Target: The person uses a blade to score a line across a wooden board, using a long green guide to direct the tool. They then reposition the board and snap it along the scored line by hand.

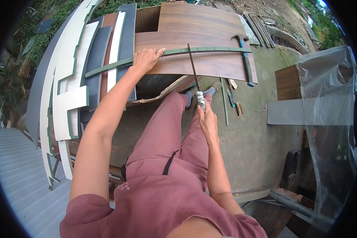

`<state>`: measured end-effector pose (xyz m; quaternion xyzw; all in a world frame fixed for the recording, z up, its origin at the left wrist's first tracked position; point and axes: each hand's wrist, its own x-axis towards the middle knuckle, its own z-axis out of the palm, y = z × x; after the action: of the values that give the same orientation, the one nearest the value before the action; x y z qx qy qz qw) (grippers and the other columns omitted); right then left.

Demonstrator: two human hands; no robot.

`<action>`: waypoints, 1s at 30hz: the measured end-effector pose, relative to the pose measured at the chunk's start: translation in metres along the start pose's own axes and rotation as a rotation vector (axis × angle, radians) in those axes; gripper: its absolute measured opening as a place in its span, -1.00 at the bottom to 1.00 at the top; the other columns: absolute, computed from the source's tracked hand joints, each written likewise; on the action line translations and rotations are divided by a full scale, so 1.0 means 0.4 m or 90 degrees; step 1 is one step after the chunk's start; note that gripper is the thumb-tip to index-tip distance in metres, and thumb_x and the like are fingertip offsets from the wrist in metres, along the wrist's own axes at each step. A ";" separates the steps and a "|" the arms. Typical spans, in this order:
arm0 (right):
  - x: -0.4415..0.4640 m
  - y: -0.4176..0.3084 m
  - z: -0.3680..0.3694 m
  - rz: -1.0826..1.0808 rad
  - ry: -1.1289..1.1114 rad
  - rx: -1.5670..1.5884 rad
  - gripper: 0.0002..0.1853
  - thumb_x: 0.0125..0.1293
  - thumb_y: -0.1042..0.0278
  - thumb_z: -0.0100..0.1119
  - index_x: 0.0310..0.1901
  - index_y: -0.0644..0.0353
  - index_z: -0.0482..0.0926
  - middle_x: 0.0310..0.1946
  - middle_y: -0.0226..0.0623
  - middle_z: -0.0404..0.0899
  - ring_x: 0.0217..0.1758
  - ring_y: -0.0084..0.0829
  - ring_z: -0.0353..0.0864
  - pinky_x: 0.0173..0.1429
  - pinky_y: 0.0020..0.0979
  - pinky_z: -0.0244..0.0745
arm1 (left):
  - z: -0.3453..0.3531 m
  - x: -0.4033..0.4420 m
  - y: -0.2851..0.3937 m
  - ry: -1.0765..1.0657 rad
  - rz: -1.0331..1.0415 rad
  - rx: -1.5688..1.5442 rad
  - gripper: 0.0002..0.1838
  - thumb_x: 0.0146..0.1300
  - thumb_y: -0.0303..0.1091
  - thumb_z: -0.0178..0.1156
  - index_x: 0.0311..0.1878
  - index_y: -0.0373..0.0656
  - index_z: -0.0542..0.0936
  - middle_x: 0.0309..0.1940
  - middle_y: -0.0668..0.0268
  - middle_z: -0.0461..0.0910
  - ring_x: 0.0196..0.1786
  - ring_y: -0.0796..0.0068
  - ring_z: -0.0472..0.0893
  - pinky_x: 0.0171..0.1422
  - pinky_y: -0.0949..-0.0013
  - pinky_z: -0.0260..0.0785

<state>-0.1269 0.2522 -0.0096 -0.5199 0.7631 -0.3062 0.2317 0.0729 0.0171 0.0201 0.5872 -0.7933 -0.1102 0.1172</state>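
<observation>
A long, thin green strip [210,50] lies across the brown wood-grain board [202,23], with marks along its length. My left hand [146,60] is closed on the strip near the board's left part. My right hand [207,119] grips the pale, wrapped handle of a thin saw-like blade [193,68]. The blade points away from me, and its tip reaches the strip. A hammer [246,61] with a blue and black handle lies on the board's right side, its head beyond the strip.
White and dark grey panels [103,59] are stacked at the left. Wood scraps [239,108] and a blue-handled tool [231,98] lie on the concrete floor [254,146]. Clear plastic sheeting [325,158] hangs at the right beside a grey panel [289,113]. My feet are under the board's near edge.
</observation>
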 end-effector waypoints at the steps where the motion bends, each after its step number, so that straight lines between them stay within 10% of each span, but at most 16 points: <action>1: -0.003 -0.009 -0.004 -0.002 0.011 -0.005 -0.63 0.33 0.21 -0.01 0.15 0.05 0.35 -0.39 0.06 0.56 -0.26 0.08 0.57 -0.19 -0.07 0.39 | 0.003 0.005 -0.006 0.006 -0.002 -0.004 -0.40 0.34 0.16 -0.20 -0.41 -0.13 0.66 -0.43 0.03 0.62 -0.24 -0.02 0.60 -0.17 0.01 0.41; 9: -0.015 -0.038 -0.001 0.034 0.011 -0.010 -0.60 0.34 0.23 -0.03 0.18 0.05 0.30 -0.29 0.08 0.57 -0.18 0.10 0.56 -0.14 -0.06 0.40 | 0.058 0.024 -0.021 0.208 0.073 0.067 -0.47 0.30 0.10 -0.14 -0.45 -0.06 0.68 -0.55 0.01 0.60 -0.40 -0.01 0.62 -0.25 0.07 0.46; 30: 0.020 -0.088 0.073 -0.023 0.063 0.002 -0.60 0.36 0.31 -0.09 0.17 0.28 0.25 -0.26 0.20 0.54 -0.20 0.16 0.54 -0.17 -0.04 0.40 | 0.088 0.028 -0.028 0.227 0.041 0.040 -0.59 0.26 -0.01 -0.11 -0.45 0.03 0.67 -0.57 0.06 0.60 -0.45 0.04 0.63 -0.31 0.08 0.48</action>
<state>-0.0870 0.2286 -0.0055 -0.5175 0.7637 -0.3365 0.1890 0.0687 0.0045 -0.0160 0.5752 -0.7814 0.0241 0.2408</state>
